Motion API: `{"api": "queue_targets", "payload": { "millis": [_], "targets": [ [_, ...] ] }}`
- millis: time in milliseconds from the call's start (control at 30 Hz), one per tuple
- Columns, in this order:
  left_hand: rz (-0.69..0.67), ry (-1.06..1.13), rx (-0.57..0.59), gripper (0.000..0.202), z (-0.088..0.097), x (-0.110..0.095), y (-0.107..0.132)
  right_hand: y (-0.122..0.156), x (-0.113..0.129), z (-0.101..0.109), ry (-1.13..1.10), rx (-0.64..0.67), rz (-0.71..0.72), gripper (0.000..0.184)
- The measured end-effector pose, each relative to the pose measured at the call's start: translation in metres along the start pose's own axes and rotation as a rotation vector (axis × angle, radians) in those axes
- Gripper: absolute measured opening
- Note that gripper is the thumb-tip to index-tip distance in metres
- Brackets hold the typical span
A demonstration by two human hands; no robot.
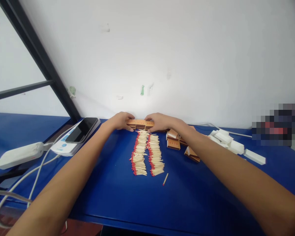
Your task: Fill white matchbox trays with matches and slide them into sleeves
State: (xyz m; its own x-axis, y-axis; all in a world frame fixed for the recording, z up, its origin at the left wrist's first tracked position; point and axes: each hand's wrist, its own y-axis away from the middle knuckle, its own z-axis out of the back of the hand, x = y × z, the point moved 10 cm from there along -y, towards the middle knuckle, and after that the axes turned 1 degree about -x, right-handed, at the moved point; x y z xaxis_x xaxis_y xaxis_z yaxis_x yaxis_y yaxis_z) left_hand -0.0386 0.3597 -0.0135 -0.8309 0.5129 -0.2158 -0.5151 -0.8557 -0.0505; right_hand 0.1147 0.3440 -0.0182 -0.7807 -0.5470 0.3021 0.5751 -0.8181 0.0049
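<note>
At the back of the blue table, against the wall, is a stacked row of orange matchboxes (140, 124). My left hand (121, 121) curls its thumb and fingers around the left end of that row. Over the right part, my right hand (159, 122) grips the boxes from the front and top. Two long piles of red-headed matches, a left pile (139, 152) and a right pile (155, 154), run from the row toward me. One loose match (165, 179) lies apart in front of them. How far the row extends behind my right hand is hidden.
More matchboxes (173, 144) lie in a loose heap beside my right forearm. Farther right are several white inner trays (231, 144). On the left, a phone (82, 130) rests on a white device (64, 147), near a white power strip (21, 155) and cables. A black frame (43, 62) rises behind.
</note>
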Motion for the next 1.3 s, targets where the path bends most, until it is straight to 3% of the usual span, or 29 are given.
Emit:
{"api": "queue_targets", "payload": {
  "millis": [200,467,767,1100,1300],
  "targets": [
    [-0.018,0.07,0.14,0.05,-0.016,-0.009,-0.021,-0.014,0.021,-0.005,-0.022,0.088,0.018,0.056],
    [-0.016,0.076,0.108,0.048,-0.018,-0.003,-0.027,-0.024,0.026,-0.012,-0.02,0.072,0.03,0.046],
    [-0.012,0.124,0.121,0.066,-0.016,-0.006,-0.02,-0.025,0.02,-0.011,-0.026,0.033,0.02,0.056],
    [0.026,0.112,0.097,0.046,-0.007,0.004,-0.012,-0.03,0.024,-0.01,-0.001,-0.013,0.019,0.043],
    [0.023,0.135,0.097,0.051,-0.009,0.0,-0.013,-0.034,0.027,-0.014,0.001,-0.009,0.029,0.046]
  ]
}}
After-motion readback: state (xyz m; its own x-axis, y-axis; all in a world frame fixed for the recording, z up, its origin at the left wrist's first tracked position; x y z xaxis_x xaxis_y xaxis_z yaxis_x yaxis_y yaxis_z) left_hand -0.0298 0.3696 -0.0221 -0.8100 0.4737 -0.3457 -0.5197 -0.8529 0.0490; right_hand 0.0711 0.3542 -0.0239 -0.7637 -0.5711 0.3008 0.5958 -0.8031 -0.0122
